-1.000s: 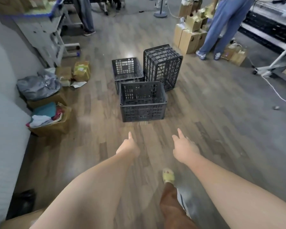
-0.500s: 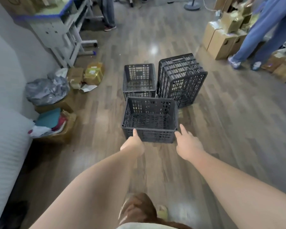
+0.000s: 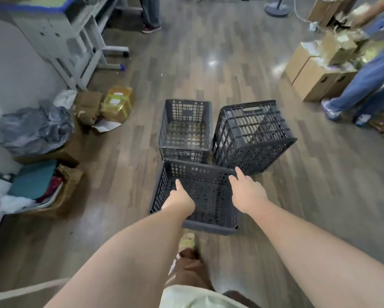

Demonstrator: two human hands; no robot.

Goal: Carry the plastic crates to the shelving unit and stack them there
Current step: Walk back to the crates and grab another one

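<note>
Three dark grey crates are seen at the centre of the frame: the nearest crate [image 3: 195, 194] is patterned with small square holes, the crate behind it [image 3: 185, 130] with a grid of larger openings, and the taller crate [image 3: 253, 134] at centre right with bars above and fine mesh below. The floor [image 3: 208, 52] is laid in brown wood-grain planks (glossy highlights are caught in the upper middle). At left, a grey plastic bag [image 3: 35, 127] and a yellow package [image 3: 117, 103] are shown. Tan cardboard boxes [image 3: 308, 72] and blue trousers [image 3: 368, 81] are seen upper right.
</note>
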